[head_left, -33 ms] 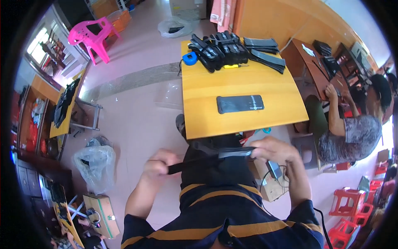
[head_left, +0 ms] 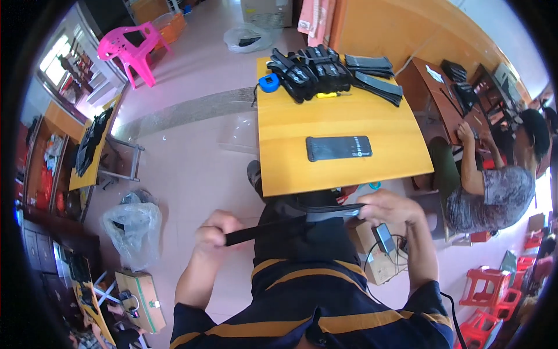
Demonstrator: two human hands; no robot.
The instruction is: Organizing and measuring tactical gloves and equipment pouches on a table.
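Over my lap, my left hand (head_left: 218, 230) is closed round the end of a black strap (head_left: 256, 232). My right hand (head_left: 388, 208) pinches the other end, a folded black and grey part (head_left: 328, 214). Between the hands the strap is drawn out fairly straight, sloping down to the left. On the yellow table (head_left: 285, 176) in front lies one flat dark grey strip (head_left: 339, 148) with pale print. Behind it are a heap of bundled black straps (head_left: 311, 72) and stacked grey strips (head_left: 378, 87).
A blue tape measure (head_left: 269, 82) and a yellow-handled tool (head_left: 328, 95) lie beside the heap. At the right, a seated person (head_left: 494, 189) works at a brown table (head_left: 427, 87). A cardboard box (head_left: 381, 264) with a cabled device stands by my right forearm; a plastic bag (head_left: 133, 232) sits left.
My left hand has moved slightly left and my right hand slightly right and up, so a longer stretch of strap shows. The rest shifts a little with the view.
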